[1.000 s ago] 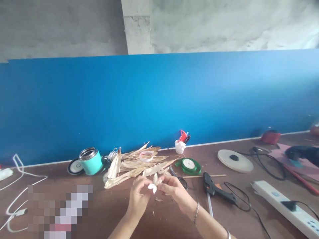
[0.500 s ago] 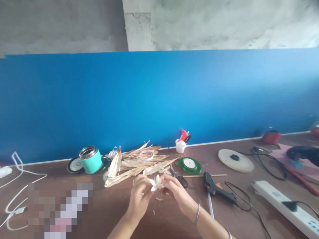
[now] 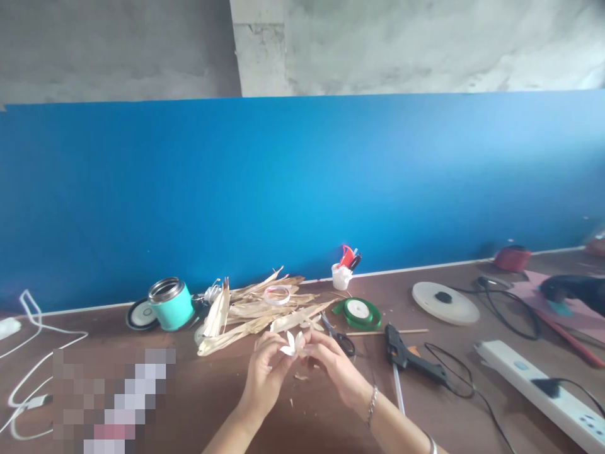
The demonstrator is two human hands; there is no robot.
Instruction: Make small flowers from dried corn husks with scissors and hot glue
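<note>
My left hand (image 3: 265, 372) and my right hand (image 3: 331, 364) meet over the brown table (image 3: 189, 403), fingers pinched together on a small pale husk flower (image 3: 292, 344) held between them. Its cream petals stick up above my fingertips. Just behind it lies a pile of dried corn husks (image 3: 255, 310). Black-handled scissors (image 3: 339, 337) lie right beside my right hand. A bracelet circles my right wrist.
A teal metal cup (image 3: 170, 305), white tape ring (image 3: 277, 295), green ribbon roll (image 3: 361, 313), white pen cup (image 3: 341, 275), black glue gun (image 3: 410, 360), white round lid (image 3: 445, 302), power strip (image 3: 543, 392) and white cables (image 3: 28, 359) lie around. A blue wall panel (image 3: 302, 189) backs the table.
Both hands stayed together on the husk flower, turning it slightly; it now sits a little higher between the fingertips. Nothing else moved.
</note>
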